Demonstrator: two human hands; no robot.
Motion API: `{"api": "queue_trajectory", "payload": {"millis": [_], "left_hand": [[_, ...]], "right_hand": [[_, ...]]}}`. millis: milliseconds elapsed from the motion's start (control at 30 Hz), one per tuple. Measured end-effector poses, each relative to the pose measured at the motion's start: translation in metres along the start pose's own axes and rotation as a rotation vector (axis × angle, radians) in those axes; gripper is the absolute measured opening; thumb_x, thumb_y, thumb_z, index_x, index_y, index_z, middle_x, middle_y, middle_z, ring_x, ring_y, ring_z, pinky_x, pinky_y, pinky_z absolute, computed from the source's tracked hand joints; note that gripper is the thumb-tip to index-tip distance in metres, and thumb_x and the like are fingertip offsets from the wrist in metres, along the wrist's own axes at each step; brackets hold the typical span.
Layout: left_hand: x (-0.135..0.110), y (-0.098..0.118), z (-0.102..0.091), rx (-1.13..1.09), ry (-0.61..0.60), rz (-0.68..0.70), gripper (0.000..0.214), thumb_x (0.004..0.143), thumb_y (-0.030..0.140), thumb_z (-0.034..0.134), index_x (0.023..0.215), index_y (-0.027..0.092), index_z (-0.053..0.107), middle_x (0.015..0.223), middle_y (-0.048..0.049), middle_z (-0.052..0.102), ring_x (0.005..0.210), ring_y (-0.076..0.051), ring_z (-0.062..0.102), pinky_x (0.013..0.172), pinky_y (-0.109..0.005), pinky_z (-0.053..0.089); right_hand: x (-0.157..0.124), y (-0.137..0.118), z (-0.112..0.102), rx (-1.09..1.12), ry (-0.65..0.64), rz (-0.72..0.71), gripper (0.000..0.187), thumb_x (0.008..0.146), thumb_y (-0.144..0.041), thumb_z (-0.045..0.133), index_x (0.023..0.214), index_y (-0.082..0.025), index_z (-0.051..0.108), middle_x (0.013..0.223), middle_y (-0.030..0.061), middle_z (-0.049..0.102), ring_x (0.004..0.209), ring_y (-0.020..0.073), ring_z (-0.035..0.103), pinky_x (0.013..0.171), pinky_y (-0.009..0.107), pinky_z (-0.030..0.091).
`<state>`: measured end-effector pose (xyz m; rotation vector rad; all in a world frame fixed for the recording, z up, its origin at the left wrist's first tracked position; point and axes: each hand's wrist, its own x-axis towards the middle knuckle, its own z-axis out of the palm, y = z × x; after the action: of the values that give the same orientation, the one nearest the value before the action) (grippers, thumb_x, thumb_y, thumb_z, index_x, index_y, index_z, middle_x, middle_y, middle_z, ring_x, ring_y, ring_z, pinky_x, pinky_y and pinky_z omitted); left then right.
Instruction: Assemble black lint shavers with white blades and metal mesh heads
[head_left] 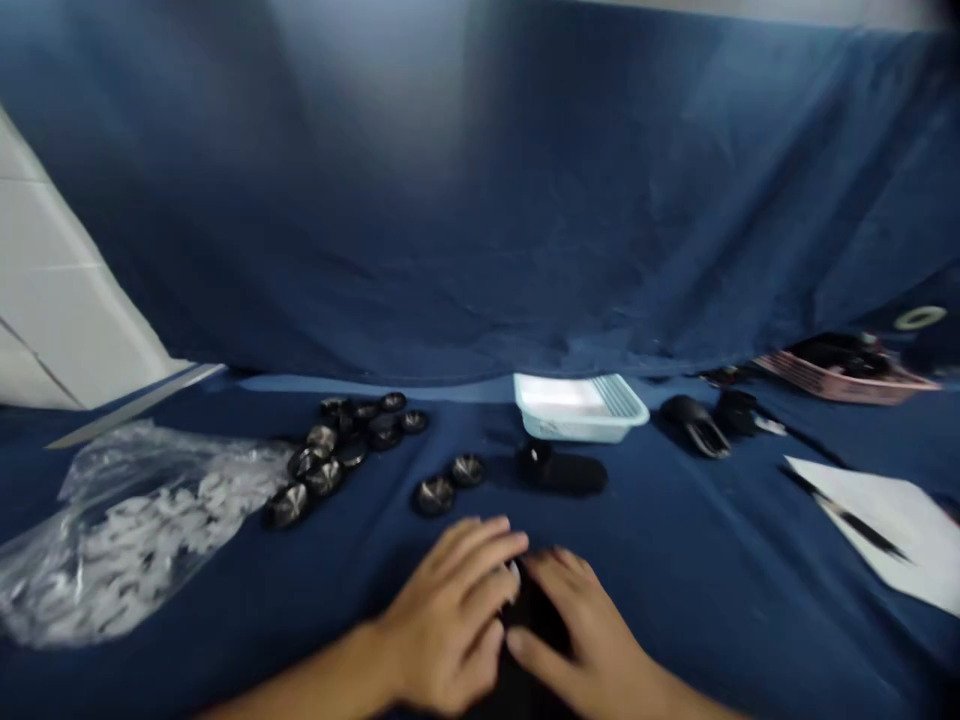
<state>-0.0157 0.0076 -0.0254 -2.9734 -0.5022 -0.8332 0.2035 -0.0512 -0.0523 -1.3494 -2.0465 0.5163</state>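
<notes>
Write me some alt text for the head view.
A person's left hand and right hand touch a dark object over blue cloth; beyond are round black pieces and a pale blue basket, with a clear bag of white parts at left.

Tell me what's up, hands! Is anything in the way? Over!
Left grip, right grip: both on black object. Object partly hidden by fingers. Two round black pieces beyond left grip, apart, probably not in the way.

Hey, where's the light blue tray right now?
In the head view, the tray is a little right of centre, just beyond a black part and well left of the pink basket.
</notes>
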Motion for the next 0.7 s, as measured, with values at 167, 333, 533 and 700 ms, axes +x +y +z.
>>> {"api": "queue_trajectory", "payload": {"millis": [167, 333, 533, 700], "left_hand": [[0.022, 0.019, -0.022, 0.035, 0.089, -0.055, 0.027, 0.085, 0.017, 0.051, 0.111, 0.018, 0.057, 0.136, -0.0133, 0.056, 0.131, -0.029, 0.047, 0.108, -0.048, 0.04], [0.023, 0.027, -0.015, 0.157, 0.153, -0.158, 0.022, 0.089, 0.031, 0.054, 0.108, 0.021, 0.06, 0.135, -0.0118, 0.056, 0.127, -0.031, 0.05, 0.106, -0.048, 0.041], [0.013, 0.034, -0.019, 0.213, 0.117, -0.298, 0.033, 0.091, 0.045, 0.053, 0.115, 0.023, 0.061, 0.136, -0.0099, 0.055, 0.121, -0.032, 0.055, 0.103, -0.049, 0.045], [0.009, 0.036, -0.013, 0.152, 0.149, -0.307, 0.037, 0.092, 0.048, 0.051, 0.118, 0.023, 0.061, 0.136, -0.0092, 0.055, 0.121, -0.029, 0.057, 0.103, -0.043, 0.048]], "right_hand": [[-0.002, -0.037, -0.03, 0.014, 0.091, 0.043, 0.037, 0.091, -0.041, 0.06, 0.122, -0.022, 0.062, 0.118, 0.0085, 0.068, 0.11, 0.0247, 0.062, 0.099, 0.04, 0.046], [-0.058, -0.004, -0.069, -0.068, 0.298, 0.217, 0.033, 0.095, -0.038, 0.055, 0.123, -0.021, 0.06, 0.116, 0.0066, 0.069, 0.1, 0.0172, 0.066, 0.087, 0.03, 0.053], [-0.174, 0.085, -0.209, -0.346, 0.621, 0.711, 0.024, 0.095, -0.032, 0.058, 0.111, -0.016, 0.063, 0.116, 0.0077, 0.065, 0.104, 0.0216, 0.064, 0.091, 0.044, 0.052], [-0.269, 0.145, -0.303, -0.597, 0.897, 1.191, 0.031, 0.09, -0.031, 0.063, 0.118, -0.017, 0.061, 0.133, 0.0119, 0.055, 0.125, 0.032, 0.05, 0.103, 0.06, 0.039]]}}
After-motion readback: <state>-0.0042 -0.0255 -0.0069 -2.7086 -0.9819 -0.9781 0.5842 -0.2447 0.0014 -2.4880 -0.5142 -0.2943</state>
